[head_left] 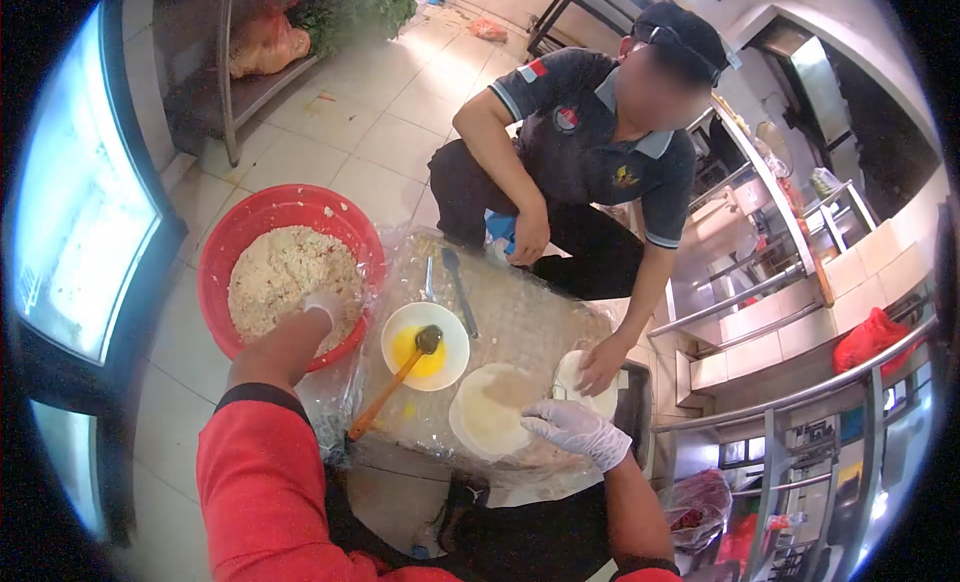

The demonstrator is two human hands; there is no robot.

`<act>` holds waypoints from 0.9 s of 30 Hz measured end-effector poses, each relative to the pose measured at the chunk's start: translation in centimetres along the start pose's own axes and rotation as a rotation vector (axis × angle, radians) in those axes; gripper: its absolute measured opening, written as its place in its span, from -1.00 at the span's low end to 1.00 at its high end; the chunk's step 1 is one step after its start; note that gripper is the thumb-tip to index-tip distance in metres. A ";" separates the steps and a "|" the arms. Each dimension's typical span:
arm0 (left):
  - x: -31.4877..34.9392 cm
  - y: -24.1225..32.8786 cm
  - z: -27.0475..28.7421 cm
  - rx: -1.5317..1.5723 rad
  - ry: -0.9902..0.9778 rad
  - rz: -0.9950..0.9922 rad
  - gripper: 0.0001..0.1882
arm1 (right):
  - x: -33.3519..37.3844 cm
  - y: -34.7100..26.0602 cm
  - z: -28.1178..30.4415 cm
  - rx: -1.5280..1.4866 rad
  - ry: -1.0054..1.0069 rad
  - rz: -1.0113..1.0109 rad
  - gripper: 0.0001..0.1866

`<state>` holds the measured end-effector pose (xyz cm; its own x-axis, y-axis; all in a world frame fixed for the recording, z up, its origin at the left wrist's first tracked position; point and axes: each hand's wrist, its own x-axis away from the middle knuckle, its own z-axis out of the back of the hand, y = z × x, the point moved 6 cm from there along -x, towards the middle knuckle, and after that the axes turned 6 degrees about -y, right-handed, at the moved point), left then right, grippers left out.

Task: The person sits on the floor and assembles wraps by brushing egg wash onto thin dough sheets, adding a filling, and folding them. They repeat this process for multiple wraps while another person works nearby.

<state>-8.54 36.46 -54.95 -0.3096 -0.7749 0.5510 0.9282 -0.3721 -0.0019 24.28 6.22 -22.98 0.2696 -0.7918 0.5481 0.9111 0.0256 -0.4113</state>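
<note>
My gloved left hand [322,307] reaches into a large red basin [222,222] of pale, crumbly mixture [290,267]; its fingers are hidden against the mixture. Over the right edge of a round white dough wrapper [485,422], my gloved right hand [580,429] is open, fingers stretched out to the left. A darker patch shows on the upper part of that wrapper. Between the basin and the wrapper stands a white bowl [453,367] of yellow liquid like beaten egg. A wooden-handled utensil [385,404] with a dark head rests across the bowl's rim.
A co-worker [600,162] crouches opposite, one hand [600,367] on more round wrappers [572,377]. Behind the bowl, a dark spatula-like utensil [460,292] lies on the plastic-covered work surface [530,322]. Metal shelving [270,87] stands at far left, a rail [800,392] at right.
</note>
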 end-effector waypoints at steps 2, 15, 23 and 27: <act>0.5 0.5 -0.1 -0.034 -0.009 -0.098 -0.69 | 0.0 0.0 0.0 -0.003 0.029 0.037 -0.58; 1.5 1.5 -1.3 0.026 -0.150 -0.179 -0.65 | -0.6 -1.2 0.3 -0.020 0.038 0.084 -0.62; 0.4 0.4 -3.1 0.057 -0.193 -0.264 -0.67 | -2.2 -0.3 -0.2 -0.051 0.049 0.063 -0.61; -0.2 1.0 -4.2 0.060 -0.153 -0.419 -0.67 | -3.0 0.9 -1.0 0.056 0.049 0.076 -0.60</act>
<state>-8.44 34.11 -58.52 -0.6315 -0.4777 0.6108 0.7410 -0.6039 0.2938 24.00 8.02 -25.77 0.3242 -0.8153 0.4799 0.9051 0.1198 -0.4079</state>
